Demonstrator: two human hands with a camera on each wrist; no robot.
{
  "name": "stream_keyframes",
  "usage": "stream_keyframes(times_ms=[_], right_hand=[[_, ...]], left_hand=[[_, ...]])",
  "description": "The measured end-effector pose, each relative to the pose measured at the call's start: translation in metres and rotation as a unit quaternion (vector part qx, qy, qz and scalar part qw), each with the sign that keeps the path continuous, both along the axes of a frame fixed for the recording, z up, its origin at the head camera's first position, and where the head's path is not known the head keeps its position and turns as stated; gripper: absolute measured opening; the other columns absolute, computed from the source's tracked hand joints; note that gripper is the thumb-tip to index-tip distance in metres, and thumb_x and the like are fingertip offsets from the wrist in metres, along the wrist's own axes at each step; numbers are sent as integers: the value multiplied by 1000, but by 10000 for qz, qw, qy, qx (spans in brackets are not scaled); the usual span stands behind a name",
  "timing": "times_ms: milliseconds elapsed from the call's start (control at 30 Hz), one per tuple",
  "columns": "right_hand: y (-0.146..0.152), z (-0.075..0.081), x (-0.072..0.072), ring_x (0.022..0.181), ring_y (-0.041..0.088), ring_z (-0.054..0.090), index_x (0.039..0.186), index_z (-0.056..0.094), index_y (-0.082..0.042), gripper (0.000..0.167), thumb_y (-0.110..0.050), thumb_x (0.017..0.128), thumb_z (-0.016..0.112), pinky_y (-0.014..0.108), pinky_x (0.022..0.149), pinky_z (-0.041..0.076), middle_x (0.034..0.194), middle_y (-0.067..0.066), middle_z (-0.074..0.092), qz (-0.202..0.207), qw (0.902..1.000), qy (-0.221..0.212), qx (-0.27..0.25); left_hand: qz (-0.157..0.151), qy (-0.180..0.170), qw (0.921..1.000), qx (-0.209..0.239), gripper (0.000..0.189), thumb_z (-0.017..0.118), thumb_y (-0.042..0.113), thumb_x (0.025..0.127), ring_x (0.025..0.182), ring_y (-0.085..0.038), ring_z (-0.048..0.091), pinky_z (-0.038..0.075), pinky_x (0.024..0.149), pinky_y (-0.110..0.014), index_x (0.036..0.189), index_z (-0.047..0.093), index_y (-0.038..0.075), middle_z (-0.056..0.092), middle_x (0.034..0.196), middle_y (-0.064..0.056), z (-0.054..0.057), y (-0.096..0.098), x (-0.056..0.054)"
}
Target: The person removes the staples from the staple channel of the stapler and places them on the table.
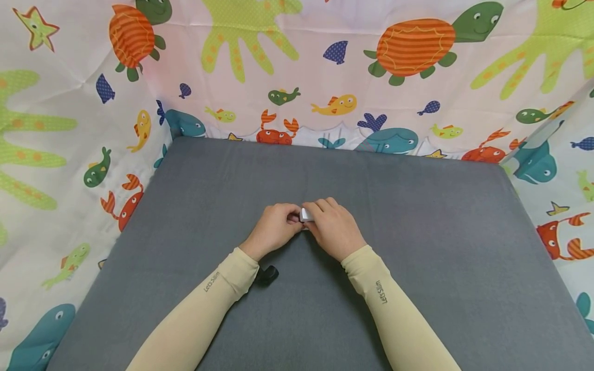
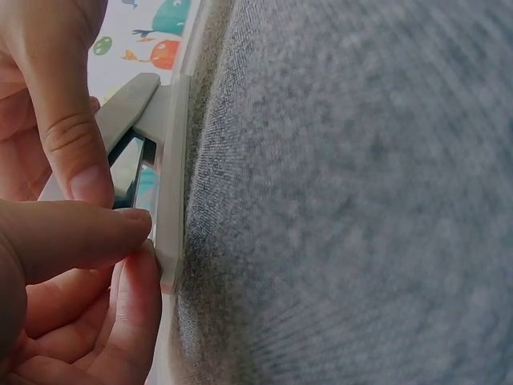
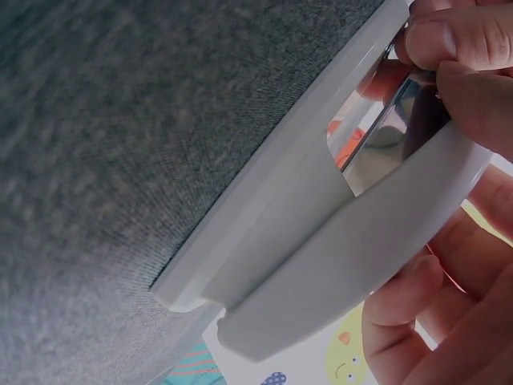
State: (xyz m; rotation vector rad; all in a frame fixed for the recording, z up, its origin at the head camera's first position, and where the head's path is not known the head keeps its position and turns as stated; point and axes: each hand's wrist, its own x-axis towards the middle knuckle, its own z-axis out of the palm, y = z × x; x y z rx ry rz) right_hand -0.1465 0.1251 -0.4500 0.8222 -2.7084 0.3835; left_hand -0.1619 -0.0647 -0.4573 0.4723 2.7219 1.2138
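White plastic covers the stapler [image 1: 306,215], which stands base-down on the grey table [image 1: 441,232], its upper arm raised at an angle. At its three o'clock, the right hand [image 1: 336,229] grips that arm; at its nine o'clock, the left hand [image 1: 274,228] pinches at the opened gap, though what lies between those fingertips is hidden. Toward seven o'clock, a black object [image 1: 267,275] sits just beside the left cuff [image 1: 238,272].

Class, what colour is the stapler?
The stapler is whitish, seen best in the right wrist view.
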Motion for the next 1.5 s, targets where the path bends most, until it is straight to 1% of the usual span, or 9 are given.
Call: stream_keyframes(times_ms=[167,367,600,833,1067,1333,1500], right_hand=[[0,2,0,106,29,69,131,73,-8,35,-20,99,81,43,94,61,118,9,78,-6,10000,6,-10],[2,8,2,109,30,69,131,72,-7,34,-21,100,80,44,97,62,121,9,77,-48,9997,-147,-186],[7,13,1,109,29,70,130,71,-7,35,-21,100,80,44,97,62,121,10,77,-77,9995,-226,-221],[13,20,1,111,29,71,132,71,-8,36,-24,100,80,46,95,63,122,11,77,-180,9978,-484,-406],[16,25,2,110,28,71,133,70,-9,38,-27,101,79,46,95,63,123,11,76,-217,9964,-658,-479],[24,34,1,102,27,71,130,72,-8,38,-28,99,81,48,89,63,117,12,77,-379,9934,-812,-717],[31,41,0,99,27,71,132,72,-8,42,-32,99,81,48,87,63,117,11,77,-483,9915,-968,-720]], left_hand=[[19,-1,10000,-13,10,81,15,98,89,-12,75,64,83,-33,107,82,9,81,99,-3,1,1,0],[27,13,10000,32,13,83,16,97,92,-12,77,65,85,-31,108,82,9,82,102,-4,2,1,1],[-8,69,10000,-4,15,81,15,98,92,-13,78,65,85,-32,111,82,10,82,102,-4,0,0,0],[32,-21,10000,-13,21,80,14,98,93,-13,77,64,85,-32,118,81,8,82,104,-4,-1,1,1],[47,-22,10000,6,21,80,14,98,92,-13,77,65,85,-35,119,81,7,82,105,-5,0,1,2],[69,-28,10000,-20,18,80,13,98,89,-11,76,64,83,-34,116,82,11,82,102,-2,-1,0,2],[87,2,10000,14,18,82,12,97,87,-10,75,64,82,-33,115,83,12,82,101,-1,0,2,2]])
